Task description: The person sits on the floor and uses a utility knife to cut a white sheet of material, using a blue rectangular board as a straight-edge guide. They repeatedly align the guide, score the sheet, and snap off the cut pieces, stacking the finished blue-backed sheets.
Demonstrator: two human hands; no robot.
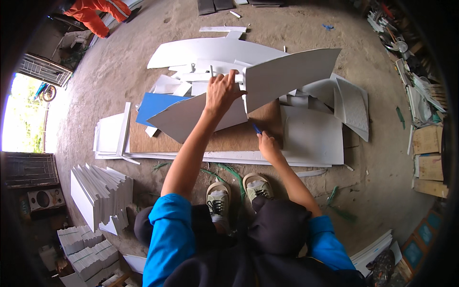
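Observation:
My left hand (222, 93) grips a large white sheet of board (291, 74) near its middle. The sheet stands raised off the pile, bent along a line beside my fingers, one part rising to the right and the other sloping down to the left. In my right hand (269, 146) is a blue utility knife (256, 128), its tip pointing up toward the sheet's lower edge; I cannot make out the blade. Beneath both hands lies a brown wooden board (201, 138). A blue sheet (158, 107) sticks out under the held sheet's left part.
White offcuts (215, 50) lie scattered beyond the wooden board, with larger sheets (313, 136) to the right. Stacked white boards (86, 201) stand at the left. Green string (234, 174) lies by my shoes. A person in orange trousers (95, 16) is at the far left.

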